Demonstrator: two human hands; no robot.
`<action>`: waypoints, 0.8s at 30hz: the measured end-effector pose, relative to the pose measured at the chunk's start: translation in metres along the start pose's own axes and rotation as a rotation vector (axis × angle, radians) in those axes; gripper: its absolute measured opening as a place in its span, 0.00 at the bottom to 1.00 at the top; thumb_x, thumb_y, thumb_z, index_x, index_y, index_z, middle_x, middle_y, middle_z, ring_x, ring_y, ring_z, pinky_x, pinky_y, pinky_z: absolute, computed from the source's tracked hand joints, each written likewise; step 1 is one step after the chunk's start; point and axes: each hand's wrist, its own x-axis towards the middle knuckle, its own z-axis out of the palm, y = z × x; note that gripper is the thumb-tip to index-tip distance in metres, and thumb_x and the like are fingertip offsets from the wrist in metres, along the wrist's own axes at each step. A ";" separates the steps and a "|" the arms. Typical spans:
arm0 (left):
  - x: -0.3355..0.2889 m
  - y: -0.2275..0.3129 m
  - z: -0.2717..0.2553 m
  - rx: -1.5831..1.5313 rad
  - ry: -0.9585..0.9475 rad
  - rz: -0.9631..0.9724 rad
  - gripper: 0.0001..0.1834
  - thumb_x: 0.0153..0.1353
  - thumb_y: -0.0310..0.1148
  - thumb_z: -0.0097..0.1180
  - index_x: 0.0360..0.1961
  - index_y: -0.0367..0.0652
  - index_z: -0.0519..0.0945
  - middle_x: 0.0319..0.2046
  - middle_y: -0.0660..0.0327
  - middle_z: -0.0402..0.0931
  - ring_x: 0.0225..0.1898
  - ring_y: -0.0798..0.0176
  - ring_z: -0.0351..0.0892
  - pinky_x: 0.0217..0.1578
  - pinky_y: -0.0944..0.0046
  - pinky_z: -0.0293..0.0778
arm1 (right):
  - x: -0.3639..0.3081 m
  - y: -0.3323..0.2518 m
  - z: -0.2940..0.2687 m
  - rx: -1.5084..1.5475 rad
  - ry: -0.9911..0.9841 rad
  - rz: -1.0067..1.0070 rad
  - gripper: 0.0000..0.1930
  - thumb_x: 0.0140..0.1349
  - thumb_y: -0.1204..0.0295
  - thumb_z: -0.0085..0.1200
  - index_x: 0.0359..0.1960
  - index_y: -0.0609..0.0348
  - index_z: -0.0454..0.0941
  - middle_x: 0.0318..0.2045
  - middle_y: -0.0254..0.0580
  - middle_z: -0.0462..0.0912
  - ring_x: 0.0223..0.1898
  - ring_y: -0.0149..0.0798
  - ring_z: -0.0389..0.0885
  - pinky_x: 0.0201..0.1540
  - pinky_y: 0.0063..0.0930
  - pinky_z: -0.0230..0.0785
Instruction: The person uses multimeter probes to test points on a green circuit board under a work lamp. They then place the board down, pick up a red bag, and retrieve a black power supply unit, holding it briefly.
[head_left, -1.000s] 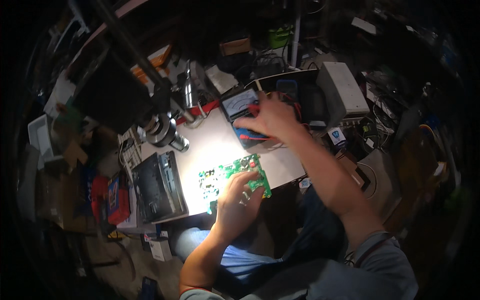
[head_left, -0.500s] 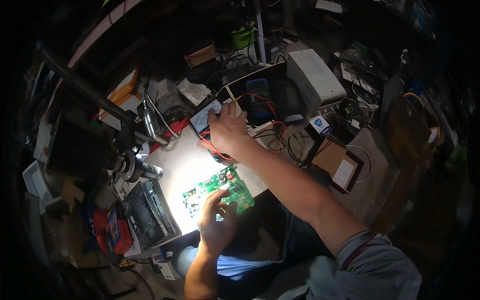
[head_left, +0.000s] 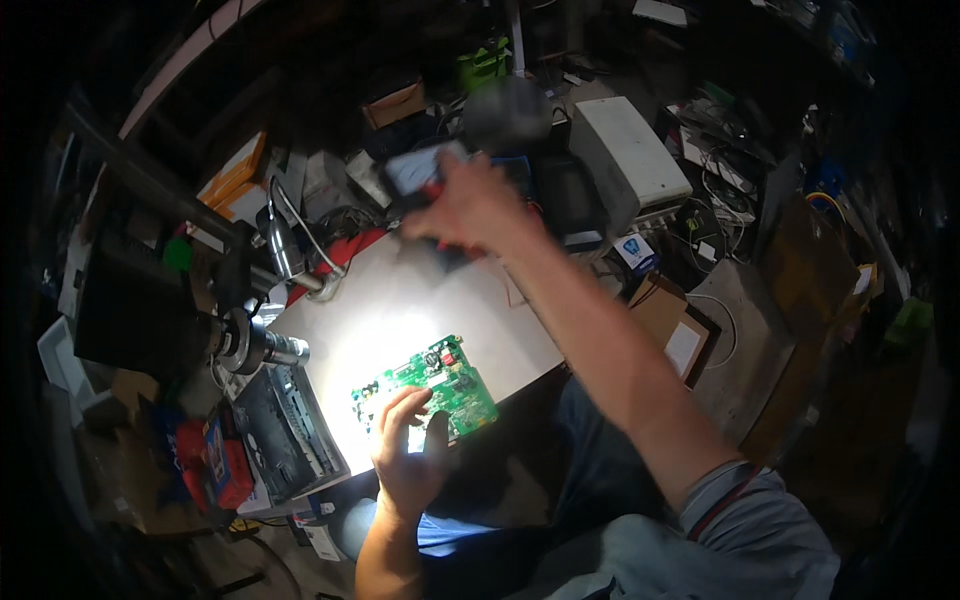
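A green circuit board [head_left: 465, 395] lies under bright light near the front edge of the white table. Over its front left part is my left hand [head_left: 410, 450], fingers curved and thumb held apart from them; I cannot tell whether the fingertips touch the board. My right arm reaches toward the back of the table. There my right hand [head_left: 475, 205], smeared by motion, grips an analog multimeter [head_left: 418, 168] with a pale dial face and something red beside it. The hand hides much of the meter's body.
A metal lamp [head_left: 285, 250] and a scope-like lens barrel [head_left: 285, 350] stand at the left. Below them is a dark slotted unit [head_left: 285, 430]. A white box-shaped device [head_left: 630, 150] sits at the back right, near an open cardboard box [head_left: 670, 325]. A blurred dark shape [head_left: 508, 112] shows behind my right hand.
My right hand has carried the multimeter away from me, toward the back, baring the table behind the board. The left hand stays over the board. The whole view has shifted slightly.
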 end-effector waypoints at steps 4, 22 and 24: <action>-0.003 -0.005 -0.018 0.147 -0.167 0.032 0.46 0.44 0.34 0.81 0.65 0.40 0.72 0.65 0.39 0.68 0.65 0.38 0.72 0.63 0.45 0.71 | 0.071 0.061 -0.029 -0.155 0.138 0.012 0.59 0.37 0.39 0.73 0.69 0.65 0.66 0.65 0.69 0.69 0.65 0.63 0.71 0.65 0.49 0.70; -0.013 -0.007 -0.033 0.626 -0.275 -0.014 0.52 0.49 0.57 0.73 0.65 0.30 0.69 0.64 0.34 0.67 0.66 0.30 0.64 0.68 0.32 0.55 | 0.192 0.235 0.048 -0.440 -0.016 0.027 0.38 0.41 0.37 0.73 0.46 0.55 0.84 0.52 0.47 0.84 0.53 0.48 0.84 0.55 0.43 0.77; -0.004 -0.005 -0.027 0.660 -0.242 0.037 0.50 0.49 0.57 0.72 0.62 0.28 0.71 0.61 0.34 0.68 0.63 0.30 0.67 0.66 0.32 0.58 | 0.226 0.286 0.024 -0.438 -0.091 0.014 0.46 0.42 0.31 0.69 0.56 0.54 0.82 0.58 0.49 0.82 0.58 0.48 0.82 0.59 0.42 0.74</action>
